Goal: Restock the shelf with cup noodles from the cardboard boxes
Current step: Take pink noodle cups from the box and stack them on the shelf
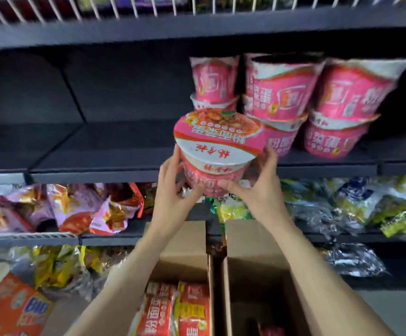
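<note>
Between both sets of fingers, left hand (173, 190) and right hand (261, 187) clamp a pink, white-lidded paper noodle cup (217, 151), upright, just before the dark shelf (100, 151); bare shelf lies leftward beyond the fingers, stacked pink cups (282, 103) rightward.

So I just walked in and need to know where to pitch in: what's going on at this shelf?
A person is restocking. Both hands, left hand and right hand, hold a pink noodle cup in front of the shelf, left of the stacked cups already there. The shelf's left part looks bare. Open cardboard boxes sit below, one showing red packets.
</note>
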### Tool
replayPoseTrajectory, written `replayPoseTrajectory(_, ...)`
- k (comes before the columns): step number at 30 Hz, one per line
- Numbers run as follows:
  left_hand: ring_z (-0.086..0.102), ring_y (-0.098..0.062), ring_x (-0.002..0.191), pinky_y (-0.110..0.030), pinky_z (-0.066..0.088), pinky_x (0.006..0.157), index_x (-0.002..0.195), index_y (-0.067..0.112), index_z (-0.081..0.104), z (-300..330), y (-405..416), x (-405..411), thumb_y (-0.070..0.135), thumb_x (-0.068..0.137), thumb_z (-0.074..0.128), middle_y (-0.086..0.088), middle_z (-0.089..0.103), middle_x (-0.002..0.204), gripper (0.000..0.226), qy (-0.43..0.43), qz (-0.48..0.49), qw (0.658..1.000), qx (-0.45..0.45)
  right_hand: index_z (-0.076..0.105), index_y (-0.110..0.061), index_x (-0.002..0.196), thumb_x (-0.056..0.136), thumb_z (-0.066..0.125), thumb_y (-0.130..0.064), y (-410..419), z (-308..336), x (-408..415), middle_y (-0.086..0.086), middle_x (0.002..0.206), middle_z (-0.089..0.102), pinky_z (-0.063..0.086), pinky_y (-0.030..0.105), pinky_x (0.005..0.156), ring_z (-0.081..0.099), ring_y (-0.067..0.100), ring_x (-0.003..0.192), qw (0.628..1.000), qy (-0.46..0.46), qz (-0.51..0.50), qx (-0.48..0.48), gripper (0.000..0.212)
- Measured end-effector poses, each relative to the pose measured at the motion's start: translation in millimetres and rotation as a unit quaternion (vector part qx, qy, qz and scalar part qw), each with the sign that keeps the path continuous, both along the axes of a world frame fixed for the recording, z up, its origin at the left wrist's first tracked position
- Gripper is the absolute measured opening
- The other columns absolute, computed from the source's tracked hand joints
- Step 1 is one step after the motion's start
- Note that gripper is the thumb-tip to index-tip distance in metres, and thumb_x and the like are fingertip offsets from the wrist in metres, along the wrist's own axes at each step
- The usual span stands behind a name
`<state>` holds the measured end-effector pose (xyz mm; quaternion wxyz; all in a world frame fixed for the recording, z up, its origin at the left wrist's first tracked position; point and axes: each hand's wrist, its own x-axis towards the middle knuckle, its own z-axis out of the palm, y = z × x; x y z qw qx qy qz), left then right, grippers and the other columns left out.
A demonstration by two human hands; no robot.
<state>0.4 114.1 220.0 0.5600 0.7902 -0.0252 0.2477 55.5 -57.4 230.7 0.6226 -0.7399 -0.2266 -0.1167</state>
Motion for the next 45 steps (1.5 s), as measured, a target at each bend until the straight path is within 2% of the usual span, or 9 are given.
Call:
replayPoseTrajectory(4,0.049,-0.002,0.122,-0.013,0.046,0.091,0.151,0.035,0.017,15,14,58,0.028,0.086,0.069,0.004,0.042,0.139,0.083,0.023,0.01,1.0,-0.01,0.017,-0.025,0.15,0.076,0.076,-0.043,26,22,52,0.002,0.142,0.032,0.021,0.018,0.105,0.027,0.001,0.128,0.99,-0.042,-0.073,-0.112,0.097)
replayPoseTrajectory(8,0.047,-0.01,0.127,-0.029,0.04,0.105,0.151,0.033,0.015,8,14,95,0.037,0.093,0.056,0.009,0.048,0.141,0.071,0.092,0.031,0.995,-0.012,0.012,-0.015,0.152,0.086,0.068,-0.034,41,3,82,0.012,0.133,0.037,0.038,0.033,0.099,0.044,0.027,0.123,0.964,0.001,-0.141,-0.224,0.089)
replayPoseTrajectory(15,0.05,-0.019,0.125,-0.037,0.043,0.102,0.152,0.025,0.01,9,3,124,0.033,0.098,0.048,0.002,0.05,0.14,0.067,0.11,0.086,0.987,0.076,0.024,-0.011,0.15,0.094,0.057,-0.013,19,-46,60,0.002,0.157,0.021,0.013,0.02,0.114,0.014,0.013,0.146,0.971,-0.034,-0.031,-0.236,0.066)
replayPoseTrajectory(19,0.054,-0.01,0.112,-0.033,0.046,0.097,0.134,0.017,0.048,-2,0,114,0.03,0.092,0.06,0.004,0.052,0.13,0.047,0.052,0.189,0.979,0.064,0.052,-0.013,0.133,0.091,0.057,-0.008,-2,-73,32,0.004,0.142,0.045,0.028,0.024,0.11,0.037,0.018,0.134,0.977,-0.064,-0.093,-0.182,0.042)
replayPoseTrajectory(23,0.058,-0.001,0.085,-0.028,0.05,0.078,0.11,0.02,0.056,-41,-25,54,0.023,0.09,0.058,0.011,0.061,0.098,0.02,-0.068,0.19,0.979,0.011,0.06,-0.012,0.122,0.091,0.056,-0.007,-41,-116,2,-0.001,0.119,0.063,0.04,0.025,0.1,0.055,0.013,0.114,0.976,-0.051,-0.091,-0.191,0.032)
replayPoseTrajectory(27,0.057,0.0,0.08,-0.024,0.047,0.073,0.105,0.019,0.059,-118,-44,-10,0.027,0.091,0.054,0.017,0.061,0.087,0.017,0.013,0.107,0.991,0.075,0.065,-0.016,0.112,0.09,0.059,-0.01,-79,-184,-23,-0.003,0.096,0.072,0.054,0.031,0.08,0.068,0.013,0.088,0.961,0.036,-0.059,-0.267,0.024)
replayPoseTrajectory(31,0.058,-0.019,0.101,-0.039,0.048,0.086,0.112,0.023,0.065,-206,-55,-41,0.049,0.084,0.05,0.005,0.067,0.105,0.041,0.176,0.029,0.943,0.28,0.065,-0.017,0.113,0.091,0.058,-0.018,-106,-268,-42,0.001,0.1,0.071,0.053,0.034,0.079,0.067,0.018,0.092,0.911,0.142,-0.042,-0.386,0.024)
replayPoseTrajectory(34,0.038,-0.026,0.131,-0.043,0.031,0.108,0.136,0.026,0.05,-251,-64,-49,0.055,0.085,0.057,0.001,0.052,0.137,0.059,0.271,-0.021,0.887,0.374,0.044,-0.021,0.139,0.092,0.057,-0.027,-112,-326,-48,0.009,0.132,0.052,0.045,0.039,0.093,0.05,0.028,0.121,0.841,0.213,0.001,-0.498,0.049)
replayPoseTrajectory(45,0.038,-0.024,0.135,-0.054,0.033,0.108,0.137,0.018,0.051,-307,-65,-50,0.05,0.087,0.052,-0.002,0.058,0.133,0.06,0.212,-0.01,0.903,0.374,0.02,-0.018,0.15,0.094,0.047,-0.044,-113,-504,-47,0.016,0.156,0.013,0.012,0.054,0.115,0.007,0.043,0.143,0.642,0.374,0.075,-0.665,0.067)
